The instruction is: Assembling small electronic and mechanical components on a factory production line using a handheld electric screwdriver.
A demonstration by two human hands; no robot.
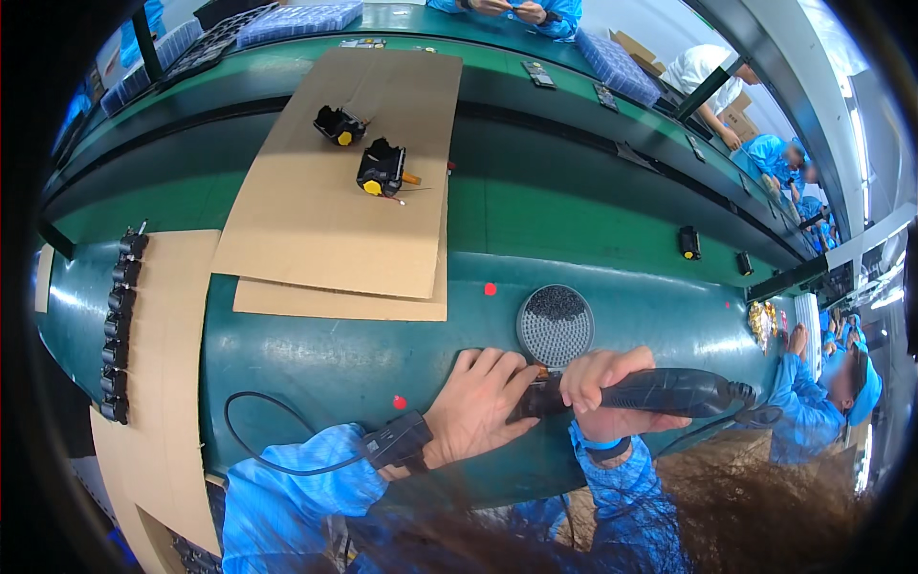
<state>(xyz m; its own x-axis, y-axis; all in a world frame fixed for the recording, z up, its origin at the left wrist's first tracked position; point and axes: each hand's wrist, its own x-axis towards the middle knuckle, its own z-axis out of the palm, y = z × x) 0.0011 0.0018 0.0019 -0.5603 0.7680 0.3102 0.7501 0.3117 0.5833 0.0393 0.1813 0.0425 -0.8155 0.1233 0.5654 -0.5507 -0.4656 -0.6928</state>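
Observation:
My right hand (612,387) is wrapped round a black electric screwdriver (669,392), which lies nearly level with its tip pointing left. My left hand (481,400) has its fingers bent over a small black part (535,400) at the table's near side, thumb and fingertips close to the screwdriver's tip. Most of that part is hidden under my hands, and the contact point cannot be made out. Just beyond my hands stands a round grey dish (564,350) with a dimpled bottom, small black screws (557,305) heaped at its far side.
Two black assemblies with yellow discs (371,187) sit on a cardboard sheet (335,244) at the far left. A row of black parts (117,330) lines more cardboard at left. Beyond is a green conveyor belt (564,206) carrying black units (689,243). A co-worker (813,402) sits at right.

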